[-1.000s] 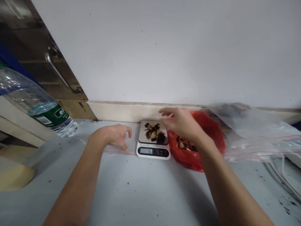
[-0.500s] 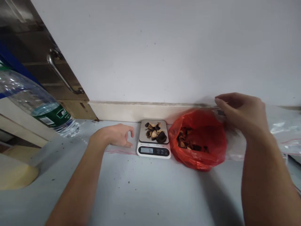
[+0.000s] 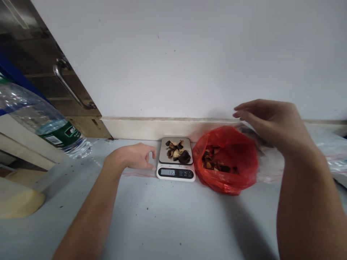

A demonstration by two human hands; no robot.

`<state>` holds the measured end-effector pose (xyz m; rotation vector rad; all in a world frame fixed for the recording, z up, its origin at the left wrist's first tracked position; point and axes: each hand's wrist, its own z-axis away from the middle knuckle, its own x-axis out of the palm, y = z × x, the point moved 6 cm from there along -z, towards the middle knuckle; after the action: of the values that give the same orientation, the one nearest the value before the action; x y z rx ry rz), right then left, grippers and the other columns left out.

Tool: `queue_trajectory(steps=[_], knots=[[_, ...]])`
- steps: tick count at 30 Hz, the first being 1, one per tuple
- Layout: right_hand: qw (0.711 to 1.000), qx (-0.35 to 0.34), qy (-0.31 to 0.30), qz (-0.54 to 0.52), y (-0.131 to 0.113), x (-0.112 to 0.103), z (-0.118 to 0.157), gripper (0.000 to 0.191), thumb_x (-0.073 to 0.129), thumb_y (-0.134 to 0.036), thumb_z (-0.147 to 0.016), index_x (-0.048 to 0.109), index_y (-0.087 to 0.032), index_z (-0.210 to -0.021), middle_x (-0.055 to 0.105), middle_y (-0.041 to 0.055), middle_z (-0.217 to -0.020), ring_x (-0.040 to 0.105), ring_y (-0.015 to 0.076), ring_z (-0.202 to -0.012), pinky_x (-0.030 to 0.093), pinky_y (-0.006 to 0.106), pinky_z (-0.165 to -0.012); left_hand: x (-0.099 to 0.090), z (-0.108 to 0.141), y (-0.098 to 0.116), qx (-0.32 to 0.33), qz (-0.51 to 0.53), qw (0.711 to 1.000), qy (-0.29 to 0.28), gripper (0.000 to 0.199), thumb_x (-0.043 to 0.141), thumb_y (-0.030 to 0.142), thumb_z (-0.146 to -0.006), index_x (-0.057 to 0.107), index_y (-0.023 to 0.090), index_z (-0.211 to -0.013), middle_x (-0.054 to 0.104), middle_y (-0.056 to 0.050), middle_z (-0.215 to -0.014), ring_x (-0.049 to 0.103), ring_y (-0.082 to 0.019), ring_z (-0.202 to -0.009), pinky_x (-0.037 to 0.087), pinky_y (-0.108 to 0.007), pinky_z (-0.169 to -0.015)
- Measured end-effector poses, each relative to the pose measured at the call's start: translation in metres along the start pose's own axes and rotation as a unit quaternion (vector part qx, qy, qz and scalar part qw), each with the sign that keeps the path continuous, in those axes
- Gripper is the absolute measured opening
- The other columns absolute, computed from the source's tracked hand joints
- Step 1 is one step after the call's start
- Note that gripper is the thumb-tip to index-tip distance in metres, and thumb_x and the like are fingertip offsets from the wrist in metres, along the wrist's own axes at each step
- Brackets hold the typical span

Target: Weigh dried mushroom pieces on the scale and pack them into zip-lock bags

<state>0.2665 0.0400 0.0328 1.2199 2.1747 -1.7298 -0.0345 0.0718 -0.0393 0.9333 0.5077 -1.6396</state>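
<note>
A small white kitchen scale (image 3: pixel 175 172) stands on the grey counter by the wall, its steel plate heaped with dark and pale dried pieces (image 3: pixel 177 151). My left hand (image 3: pixel 135 156) rests on a clear zip bag (image 3: pixel 137 172) lying flat just left of the scale, fingers loosely curled. To the right of the scale sits an open red plastic bag (image 3: pixel 226 177) holding more dried pieces. My right hand (image 3: pixel 271 121) hovers above and behind the red bag, fingers extended, over a pile of clear zip bags (image 3: pixel 329 159). Nothing is visible in it.
A large clear water bottle with a green label (image 3: pixel 46 122) lies tilted at the left. Behind it is a wooden cabinet door with a metal handle (image 3: pixel 69 86). A pale yellow object (image 3: pixel 18 202) sits at the left edge. The white wall runs along the back.
My right hand left the scale plate and swung right and up, past the red bag, to the clear bags. The scale reading changed. My left hand stayed put.
</note>
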Motion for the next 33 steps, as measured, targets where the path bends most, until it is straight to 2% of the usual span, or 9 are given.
queue_trajectory(steps=[5, 9, 13, 17, 21, 25, 28, 30, 33], knots=[[0.986, 0.010, -0.128, 0.102, -0.002, 0.017, 0.003, 0.011, 0.063, -0.024, -0.081, 0.072, -0.024, -0.077, 0.075, 0.0045, -0.075, 0.070, 0.0241, -0.077, 0.053, 0.038, -0.075, 0.001, 0.000, 0.001, -0.001, 0.004, 1.000, 0.001, 0.035, 0.062, 0.047, -0.080, 0.061, 0.023, -0.105, 0.068, -0.005, -0.107, 0.067, -0.023, -0.089, 0.046, -0.028, -0.066], [0.959, 0.046, -0.196, 0.198, 0.010, 0.023, 0.001, 0.014, 0.062, -0.019, -0.081, 0.075, -0.023, -0.078, 0.077, 0.0043, -0.075, 0.066, 0.0208, -0.065, 0.051, 0.032, -0.060, 0.001, -0.001, -0.001, -0.001, 0.014, 1.000, 0.011, 0.033, 0.062, 0.048, -0.081, 0.063, 0.024, -0.104, 0.070, -0.003, -0.100, 0.067, -0.024, -0.088, 0.046, -0.028, -0.067], [0.962, 0.101, -0.168, 0.192, 0.017, 0.014, 0.000, 0.018, 0.058, -0.017, -0.081, 0.075, -0.019, -0.086, 0.075, 0.0037, -0.071, 0.058, 0.0158, -0.052, 0.044, 0.027, -0.044, 0.001, -0.002, -0.003, -0.003, 0.017, 1.000, 0.000, 0.029, 0.060, 0.049, -0.084, 0.063, 0.024, -0.099, 0.070, -0.003, -0.094, 0.066, -0.023, -0.085, 0.046, -0.028, -0.065], [0.963, 0.117, -0.093, 0.226, 0.016, -0.003, -0.004, 0.024, 0.059, -0.013, -0.078, 0.076, -0.017, -0.094, 0.076, 0.0050, -0.076, 0.062, 0.0175, -0.056, 0.048, 0.029, -0.051, -0.006, -0.001, 0.006, 0.033, 0.018, 0.998, 0.055, 0.024, 0.058, 0.042, -0.088, 0.063, 0.022, -0.100, 0.069, -0.004, -0.094, 0.064, -0.021, -0.080, 0.044, -0.029, -0.065], [0.929, 0.032, -0.113, 0.350, 0.020, -0.012, -0.016, 0.031, 0.065, -0.017, -0.078, 0.079, -0.016, -0.106, 0.080, 0.0112, -0.095, 0.072, 0.0282, -0.084, 0.055, 0.037, -0.075, -0.013, 0.003, 0.034, 0.136, 0.038, 0.978, 0.153, 0.021, 0.055, 0.034, -0.092, 0.063, 0.021, -0.106, 0.066, -0.003, -0.089, 0.061, -0.019, -0.075, 0.041, -0.028, -0.064], [0.877, -0.104, -0.145, 0.447, 0.033, -0.015, -0.022, 0.045, 0.064, -0.028, -0.083, 0.074, -0.011, -0.123, 0.076, 0.0200, -0.117, 0.067, 0.0363, -0.114, 0.050, 0.043, -0.097, -0.012, 0.013, 0.076, 0.246, 0.060, 0.944, 0.210, 0.014, 0.051, 0.029, -0.097, 0.062, 0.020, -0.092, 0.065, 0.000, -0.084, 0.057, -0.015, -0.070, 0.038, -0.027, -0.062], [0.858, -0.096, -0.135, 0.486, 0.050, -0.022, -0.020, 0.059, 0.064, -0.047, -0.084, 0.069, -0.015, -0.134, 0.073, 0.0199, -0.128, 0.055, 0.0461, -0.130, 0.046, 0.056, -0.102, -0.008, 0.019, 0.107, 0.308, 0.051, 0.919, 0.242, 0.012, 0.053, 0.025, -0.099, 0.063, 0.020, -0.094, 0.065, 0.000, -0.086, 0.057, -0.014, -0.074, 0.038, -0.026, -0.064], [0.855, -0.075, -0.151, 0.490, 0.058, -0.027, -0.016, 0.064, 0.064, -0.050, -0.082, 0.067, -0.018, -0.138, 0.069, 0.0177, -0.136, 0.053, 0.0496, -0.132, 0.047, 0.060, -0.100, -0.005, 0.020, 0.123, 0.330, 0.034, 0.909, 0.253, 0.010, 0.055, 0.022, -0.100, 0.064, 0.020, -0.095, 0.065, 0.000, -0.087, 0.058, -0.015, -0.077, 0.038, -0.027, -0.066], [0.874, -0.065, -0.179, 0.446, 0.064, -0.035, -0.015, 0.059, 0.059, -0.037, -0.085, 0.065, -0.019, -0.140, 0.067, 0.0149, -0.141, 0.063, 0.0415, -0.123, 0.051, 0.049, -0.098, 0.001, 0.018, 0.139, 0.342, 0.018, 0.906, 0.248, 0.010, 0.058, 0.021, -0.099, 0.066, 0.019, -0.093, 0.066, -0.001, -0.087, 0.058, -0.015, -0.075, 0.037, -0.027, -0.064]])
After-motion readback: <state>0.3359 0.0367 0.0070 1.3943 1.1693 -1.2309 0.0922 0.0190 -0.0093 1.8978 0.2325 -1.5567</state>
